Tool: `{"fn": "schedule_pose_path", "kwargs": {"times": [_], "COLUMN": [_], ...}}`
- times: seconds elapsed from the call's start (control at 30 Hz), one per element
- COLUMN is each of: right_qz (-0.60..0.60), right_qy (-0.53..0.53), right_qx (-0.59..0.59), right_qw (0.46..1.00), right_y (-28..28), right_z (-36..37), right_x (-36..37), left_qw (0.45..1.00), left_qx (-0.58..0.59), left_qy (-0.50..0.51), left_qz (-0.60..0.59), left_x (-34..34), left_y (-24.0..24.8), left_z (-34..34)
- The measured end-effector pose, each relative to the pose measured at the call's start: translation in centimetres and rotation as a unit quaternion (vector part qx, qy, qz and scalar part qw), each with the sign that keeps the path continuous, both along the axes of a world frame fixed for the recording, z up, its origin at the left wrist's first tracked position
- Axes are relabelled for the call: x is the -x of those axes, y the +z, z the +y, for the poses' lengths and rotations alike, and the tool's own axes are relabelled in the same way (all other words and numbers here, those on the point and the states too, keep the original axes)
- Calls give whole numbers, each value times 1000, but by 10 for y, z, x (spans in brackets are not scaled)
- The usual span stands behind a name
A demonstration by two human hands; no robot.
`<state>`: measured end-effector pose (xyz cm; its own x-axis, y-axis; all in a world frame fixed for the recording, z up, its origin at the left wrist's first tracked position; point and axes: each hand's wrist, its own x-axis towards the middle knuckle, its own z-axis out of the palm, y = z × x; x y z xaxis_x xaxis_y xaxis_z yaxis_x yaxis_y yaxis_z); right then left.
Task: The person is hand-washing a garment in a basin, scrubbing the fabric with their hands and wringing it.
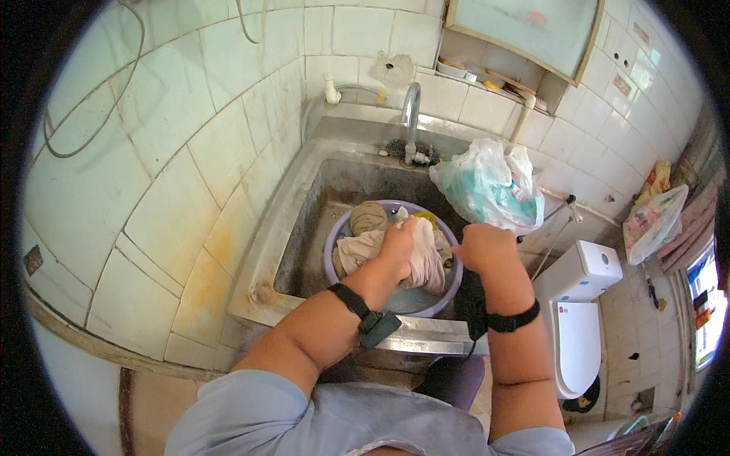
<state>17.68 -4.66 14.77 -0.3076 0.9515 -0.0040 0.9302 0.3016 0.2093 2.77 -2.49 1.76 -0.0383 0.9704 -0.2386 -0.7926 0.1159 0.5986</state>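
A lavender basin (328,262) stands inside a metal sink (262,305), with wet clothes and cloudy water in it. My left hand (398,247) is closed on a pale pink cloth (427,262) in the basin, bunching its fabric. To the left of it lies a bundled khaki cloth (368,218), and a bit of yellow (427,218) shows at the basin's far side. My right hand (487,247) is curled above the basin's right rim, just in front of a white plastic bag (490,186). Whatever its fingers hold, if anything, is hidden.
A curved faucet (411,114) rises behind the basin. The bag, with teal contents, sits at the sink's back right corner. A white toilet (579,334) stands to the right. Tiled walls (171,213) enclose the left side, and a cabinet (525,30) hangs above.
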Motion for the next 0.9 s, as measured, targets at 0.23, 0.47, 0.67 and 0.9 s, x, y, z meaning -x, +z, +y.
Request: {"fn": "schedule_pose_path", "kwargs": {"times": [0.23,0.47,0.67,0.9], "right_qz": [-33,-48,-85,-73], "right_qy": [96,166,145,172], "right_qx": [-111,-145,-213,-264], "right_qw": [989,974,963,946], "right_y": [99,156,162,168], "right_z": [-95,-191,-194,-197], "right_x": [14,26,25,27], "left_qw": [1000,1000,999,997], "left_qx": [22,-9,-9,37], "left_qy": [-4,-19,-19,-10], "left_qz": [14,13,41,62], "left_x": [-2,-5,-6,2], "left_y": [4,-26,-21,-2], "left_z": [-6,13,12,2]}}
